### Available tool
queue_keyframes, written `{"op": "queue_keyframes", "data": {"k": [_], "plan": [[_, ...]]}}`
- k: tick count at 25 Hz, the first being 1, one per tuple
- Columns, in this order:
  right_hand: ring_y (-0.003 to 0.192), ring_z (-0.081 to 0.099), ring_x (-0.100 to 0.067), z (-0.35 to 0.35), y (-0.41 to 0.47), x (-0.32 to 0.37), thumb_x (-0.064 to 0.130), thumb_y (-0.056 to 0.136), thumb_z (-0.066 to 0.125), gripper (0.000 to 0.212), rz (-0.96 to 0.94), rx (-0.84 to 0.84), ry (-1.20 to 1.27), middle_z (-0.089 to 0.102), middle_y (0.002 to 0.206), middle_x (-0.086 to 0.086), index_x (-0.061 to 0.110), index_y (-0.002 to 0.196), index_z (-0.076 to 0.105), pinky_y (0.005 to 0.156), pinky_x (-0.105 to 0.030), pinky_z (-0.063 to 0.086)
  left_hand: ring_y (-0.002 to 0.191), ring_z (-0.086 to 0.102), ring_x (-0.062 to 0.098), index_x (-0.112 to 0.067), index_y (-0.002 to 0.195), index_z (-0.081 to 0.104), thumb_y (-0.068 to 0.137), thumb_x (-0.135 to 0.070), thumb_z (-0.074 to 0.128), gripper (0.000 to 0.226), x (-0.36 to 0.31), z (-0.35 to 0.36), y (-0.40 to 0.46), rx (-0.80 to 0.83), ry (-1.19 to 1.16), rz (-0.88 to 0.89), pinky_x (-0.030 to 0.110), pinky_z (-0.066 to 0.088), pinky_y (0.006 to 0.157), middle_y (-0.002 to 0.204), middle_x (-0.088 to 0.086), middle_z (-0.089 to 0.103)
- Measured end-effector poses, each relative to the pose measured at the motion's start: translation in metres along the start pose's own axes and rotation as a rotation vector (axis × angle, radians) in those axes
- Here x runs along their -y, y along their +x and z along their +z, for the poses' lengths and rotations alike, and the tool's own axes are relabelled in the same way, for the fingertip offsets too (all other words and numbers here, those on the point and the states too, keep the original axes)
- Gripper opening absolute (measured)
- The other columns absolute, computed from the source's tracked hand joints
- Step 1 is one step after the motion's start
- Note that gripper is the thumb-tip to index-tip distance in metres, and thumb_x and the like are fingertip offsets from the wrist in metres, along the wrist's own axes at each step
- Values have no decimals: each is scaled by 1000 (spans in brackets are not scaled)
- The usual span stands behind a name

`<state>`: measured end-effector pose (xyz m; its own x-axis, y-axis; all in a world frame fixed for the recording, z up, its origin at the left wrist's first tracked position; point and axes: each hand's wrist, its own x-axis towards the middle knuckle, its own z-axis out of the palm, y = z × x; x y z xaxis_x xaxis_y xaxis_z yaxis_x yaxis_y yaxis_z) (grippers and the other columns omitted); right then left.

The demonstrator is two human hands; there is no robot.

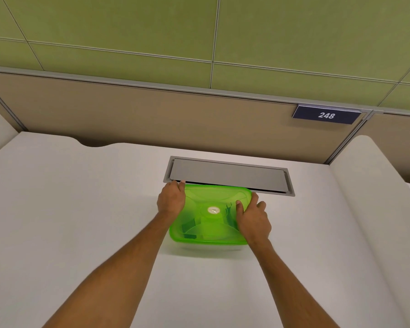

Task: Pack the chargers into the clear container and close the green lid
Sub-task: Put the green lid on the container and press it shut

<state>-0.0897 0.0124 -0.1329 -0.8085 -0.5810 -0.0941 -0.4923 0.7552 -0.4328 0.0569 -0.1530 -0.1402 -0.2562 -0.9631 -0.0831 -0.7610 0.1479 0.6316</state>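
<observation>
A translucent green lid [211,202] lies on top of the clear container [213,247], which stands on the white desk in the middle of the view. Dark shapes of chargers [189,229] show dimly through the lid. My left hand [171,200] grips the lid's far left corner and side. My right hand [252,220] holds the right edge, with its thumb pressed on the lid's top. A round white sticker [213,210] marks the lid's centre.
A grey cable-hatch flap [227,175] is set into the white desk [81,209] just behind the container. A beige partition with a dark sign reading 248 [326,114] stands at the back. Another desk surface lies to the right.
</observation>
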Motion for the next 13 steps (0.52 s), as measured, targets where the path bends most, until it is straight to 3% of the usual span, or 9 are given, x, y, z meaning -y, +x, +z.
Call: {"op": "queue_keyframes", "data": {"k": [8,13], "plan": [[98,59,-41,-4,25,6,31,94,40,40,-25,-1,65,53,120,-18,7,126,38,71,-39,38,94,60,37,-4,101,62,99,-39,33,45,-3,0,-3,-14,-23,7,41,47,78,107,17,62],[115,52,-39,-3,40,4,28,96,47,40,-62,-3,234,56,128,-19,7,129,46,88,-40,43,86,58,31,-1,87,65,99,-27,44,35,-1,1,-5,-29,-349,-13,33,41,71,93,16,63]]}}
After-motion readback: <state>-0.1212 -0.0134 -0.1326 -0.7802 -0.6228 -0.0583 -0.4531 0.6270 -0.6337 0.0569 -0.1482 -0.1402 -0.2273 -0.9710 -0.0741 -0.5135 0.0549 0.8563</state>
